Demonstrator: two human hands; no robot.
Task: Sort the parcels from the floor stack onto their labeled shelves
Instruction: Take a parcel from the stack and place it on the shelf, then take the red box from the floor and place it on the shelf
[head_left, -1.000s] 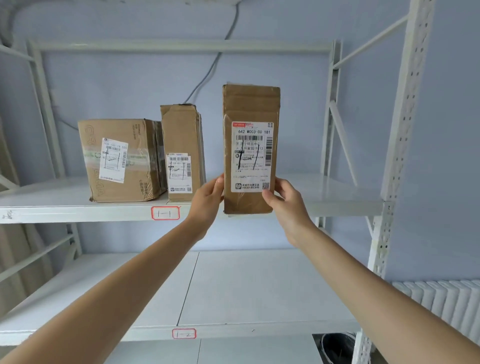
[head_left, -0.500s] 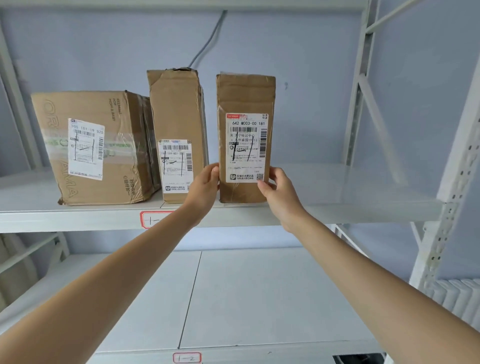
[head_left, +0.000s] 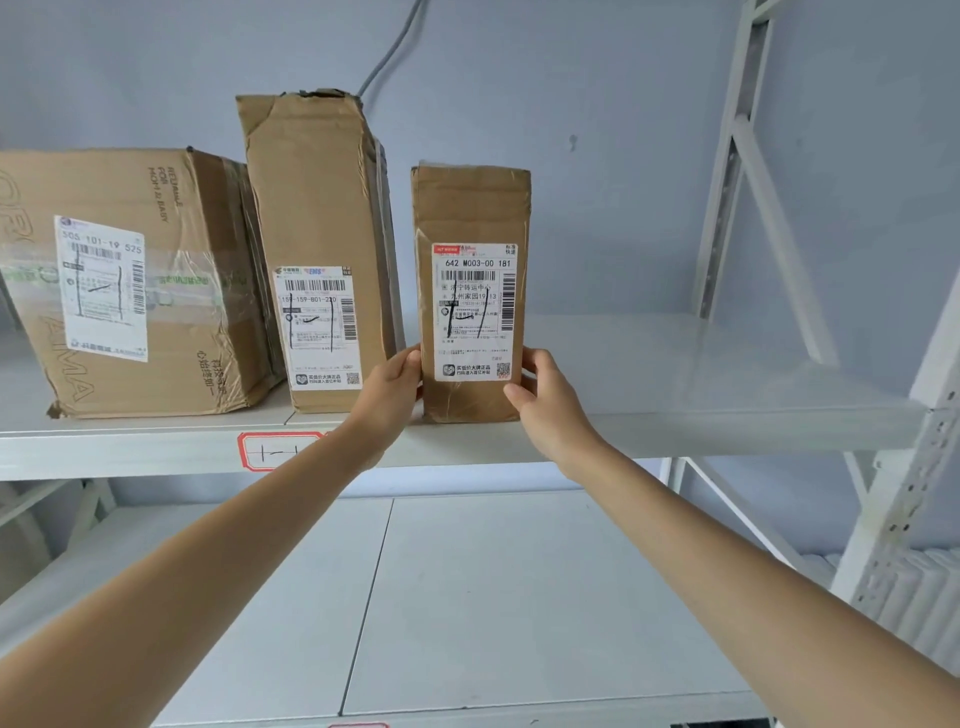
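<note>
Three parcels up on the white metal upper shelf (head_left: 675, 431), so sorting well under way as far as visible; floor stack out of view, so remaining count impossible to tell. Narrow upright brown cardboard parcel with a white shipping label (head_left: 470, 291) standing on that shelf near its front edge, base apparently down on the surface, release not yet made. Left hand (head_left: 387, 397) gripping its lower left edge, fingers curled round the side. Right hand (head_left: 540, 400) gripping the lower right edge, thumb on the front face just under the label. Just to the left, apart by a slim gap, a taller dented brown cardboard box (head_left: 317, 249), upright and leaning slightly; beside that and touching it, a wide brown carton wrapped in clear tape (head_left: 140, 280). Red-bordered shelf tag (head_left: 278, 451) on the front lip, handwritten "1-1", apparently matching the pen strokes on all three labels. Lower white shelf (head_left: 519, 597) below, holding nothing in view.
</note>
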